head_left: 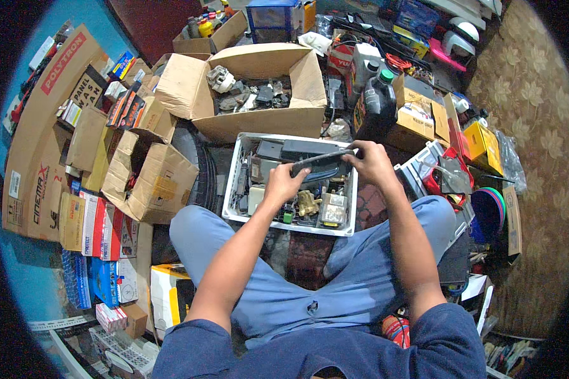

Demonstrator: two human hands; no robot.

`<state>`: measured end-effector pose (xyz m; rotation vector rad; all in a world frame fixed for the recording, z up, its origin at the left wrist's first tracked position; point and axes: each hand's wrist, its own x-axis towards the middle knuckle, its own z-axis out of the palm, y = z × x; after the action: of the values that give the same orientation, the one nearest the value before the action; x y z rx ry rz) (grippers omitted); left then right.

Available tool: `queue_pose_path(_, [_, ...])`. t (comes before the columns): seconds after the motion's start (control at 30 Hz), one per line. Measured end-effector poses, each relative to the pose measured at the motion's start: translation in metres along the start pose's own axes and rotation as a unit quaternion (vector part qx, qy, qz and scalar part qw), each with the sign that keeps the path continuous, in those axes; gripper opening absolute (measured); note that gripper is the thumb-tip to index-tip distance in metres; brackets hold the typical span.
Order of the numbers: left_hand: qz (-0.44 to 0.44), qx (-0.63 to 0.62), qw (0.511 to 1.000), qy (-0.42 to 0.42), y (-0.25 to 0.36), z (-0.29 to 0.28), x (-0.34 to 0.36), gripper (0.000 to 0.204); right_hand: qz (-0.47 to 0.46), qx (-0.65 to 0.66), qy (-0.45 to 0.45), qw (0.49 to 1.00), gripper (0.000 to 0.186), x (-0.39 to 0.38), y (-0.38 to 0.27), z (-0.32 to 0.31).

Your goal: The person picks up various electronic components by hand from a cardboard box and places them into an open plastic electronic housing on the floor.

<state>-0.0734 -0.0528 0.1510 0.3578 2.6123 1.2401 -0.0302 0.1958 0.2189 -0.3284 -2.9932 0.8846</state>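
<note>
My left hand and my right hand grip the two ends of a long, thin dark bar-like part; its exact kind cannot be made out. They hold it slightly tilted, right end higher, above a white plastic crate. Inside the crate lie dark boxy modules, a brass-coloured part, a silvery box-shaped part and a small green piece. Bluish strips show just below the bar. My hands and forearms cover some of the contents.
Beyond the crate stands an open cardboard box of used parts. A smaller open carton sits left, beside a tyre. Right are a black jug with green cap and a grey-red toolbox. My bent legs flank the crate.
</note>
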Motion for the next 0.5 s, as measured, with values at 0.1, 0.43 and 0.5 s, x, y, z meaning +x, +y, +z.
queue_pose_path(0.1, [-0.009,0.035,0.999,0.009,-0.014,0.022,-0.001,0.039,0.02,-0.097,-0.038,0.994,0.034,-0.004,-0.014,-0.002])
queue_pose_path(0.43, [0.011,0.112,0.991,-0.075,-0.041,0.054,0.017,0.028,0.044,-0.195,-0.172,0.965,0.037,0.021,0.021,0.046])
queue_pose_path(0.5, [0.033,0.147,0.984,-0.092,-0.041,0.051,0.021,0.025,0.025,-0.2,-0.184,0.962,0.036,0.026,0.016,0.054])
